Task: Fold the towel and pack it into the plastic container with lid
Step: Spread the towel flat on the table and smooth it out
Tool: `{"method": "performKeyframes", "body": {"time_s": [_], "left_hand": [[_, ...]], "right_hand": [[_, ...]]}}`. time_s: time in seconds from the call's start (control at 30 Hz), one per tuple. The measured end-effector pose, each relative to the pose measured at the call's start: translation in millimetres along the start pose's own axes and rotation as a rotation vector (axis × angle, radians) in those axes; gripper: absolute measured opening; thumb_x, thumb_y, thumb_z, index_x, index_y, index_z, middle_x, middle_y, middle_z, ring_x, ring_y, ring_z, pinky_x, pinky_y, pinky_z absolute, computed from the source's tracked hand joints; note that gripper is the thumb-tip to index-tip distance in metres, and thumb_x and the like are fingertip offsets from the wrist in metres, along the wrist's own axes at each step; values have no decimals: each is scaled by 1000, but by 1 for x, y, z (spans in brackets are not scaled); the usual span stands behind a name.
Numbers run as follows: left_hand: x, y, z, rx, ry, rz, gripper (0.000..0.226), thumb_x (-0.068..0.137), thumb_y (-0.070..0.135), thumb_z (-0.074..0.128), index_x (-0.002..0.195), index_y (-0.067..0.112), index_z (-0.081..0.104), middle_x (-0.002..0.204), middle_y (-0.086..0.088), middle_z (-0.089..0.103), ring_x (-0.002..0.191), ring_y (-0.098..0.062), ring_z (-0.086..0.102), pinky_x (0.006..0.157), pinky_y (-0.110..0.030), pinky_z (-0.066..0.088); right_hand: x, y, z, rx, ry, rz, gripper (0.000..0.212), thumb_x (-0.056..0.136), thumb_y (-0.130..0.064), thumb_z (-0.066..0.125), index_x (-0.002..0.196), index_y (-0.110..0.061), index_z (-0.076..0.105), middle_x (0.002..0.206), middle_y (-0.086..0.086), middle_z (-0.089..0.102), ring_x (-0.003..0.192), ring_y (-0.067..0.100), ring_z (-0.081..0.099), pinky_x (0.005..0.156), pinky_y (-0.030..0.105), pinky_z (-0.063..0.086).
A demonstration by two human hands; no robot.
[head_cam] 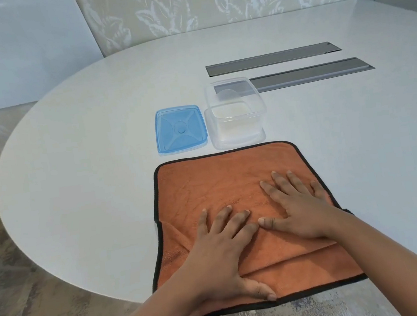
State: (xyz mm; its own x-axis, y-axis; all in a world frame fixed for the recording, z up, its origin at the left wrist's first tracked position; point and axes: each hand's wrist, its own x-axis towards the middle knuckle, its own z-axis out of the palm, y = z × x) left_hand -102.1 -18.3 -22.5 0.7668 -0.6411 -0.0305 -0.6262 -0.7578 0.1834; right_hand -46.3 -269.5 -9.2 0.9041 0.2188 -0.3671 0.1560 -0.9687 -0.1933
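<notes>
An orange towel (pixel 218 180) with a black hem lies spread on the white table, its near edge hanging over the table's front. My left hand (pixel 224 250) lies flat on the towel's near middle with fingers spread. My right hand (pixel 295 207) presses flat on the towel beside it, fingers straight. A few creases run under and behind both hands. Just beyond the towel stands a clear plastic container (pixel 236 117), uncovered, with nothing seen inside. Its blue lid (pixel 180 127) lies flat on the table to the container's left.
The rounded white table (pixel 84 160) curves away on the left, with floor below. Two grey recessed strips (pixel 310 74) sit in the tabletop behind and to the right of the container. A patterned wall panel stands at the back.
</notes>
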Motion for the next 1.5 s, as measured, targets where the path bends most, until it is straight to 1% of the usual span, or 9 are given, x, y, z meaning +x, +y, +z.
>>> {"method": "performKeyframes", "body": {"time_s": [0.17,0.23,0.37,0.47,0.6,0.9,1.07,1.3,1.5], "left_hand": [[-4,7,8,26,-102,17,152,45,110,40,158,31,-23,170,2,-21,151,-26,-34,113,-65,-24],[-2,7,3,-59,-123,-23,141,50,110,36,160,38,-16,170,7,-18,152,-21,-30,114,-60,-26],[10,-3,-15,-139,93,-270,88,82,96,12,152,46,29,166,10,25,154,-21,16,122,-61,10],[12,-22,-14,-51,21,-468,91,81,94,2,158,48,11,171,12,3,157,-27,-4,120,-64,-4],[8,-39,-2,-41,-20,-497,93,74,99,0,154,54,-15,168,17,-21,152,-22,-30,114,-64,-23],[14,-43,-3,50,98,-457,97,77,99,6,159,49,-2,172,8,-8,155,-25,-23,115,-63,-21],[14,-46,1,18,16,-456,93,70,103,4,147,59,-26,167,14,-25,151,-27,-33,112,-67,-24],[32,-53,-17,33,165,-468,92,82,95,8,154,42,27,163,1,31,152,-31,19,120,-66,0],[62,-70,-12,-2,17,-470,87,82,91,-3,158,49,-11,171,9,-15,154,-30,-23,116,-70,-12]], "right_hand": [[5,3,2,4,40,-4,108,63,-105,7,155,-54,-14,167,-16,-27,152,14,-30,120,60,-14],[5,3,7,-10,95,-7,103,66,-104,4,155,-54,-14,167,-16,-24,152,14,-28,120,60,-13],[5,3,15,-23,194,-7,95,74,-100,3,155,-54,-14,169,-16,-20,153,13,-25,119,59,-11],[7,3,18,-21,212,3,94,74,-100,4,154,-55,-14,168,-17,-19,153,12,-25,119,58,-12],[8,3,20,-31,220,12,92,73,-100,3,152,-58,-17,167,-18,-21,152,11,-25,119,58,-13],[7,1,19,-34,311,26,91,80,-95,0,158,-50,-9,169,-11,-18,155,16,-21,120,55,-11],[11,6,17,-58,273,52,93,79,-93,-7,159,-46,-11,169,-10,-19,154,15,-23,121,49,-12],[15,0,12,-60,307,59,88,84,-89,-5,160,-44,-10,170,-6,-19,155,19,-21,122,52,-8],[39,1,-2,-59,326,42,84,89,-83,-2,162,-41,-1,172,-7,-10,157,20,-17,122,58,-3]]}}
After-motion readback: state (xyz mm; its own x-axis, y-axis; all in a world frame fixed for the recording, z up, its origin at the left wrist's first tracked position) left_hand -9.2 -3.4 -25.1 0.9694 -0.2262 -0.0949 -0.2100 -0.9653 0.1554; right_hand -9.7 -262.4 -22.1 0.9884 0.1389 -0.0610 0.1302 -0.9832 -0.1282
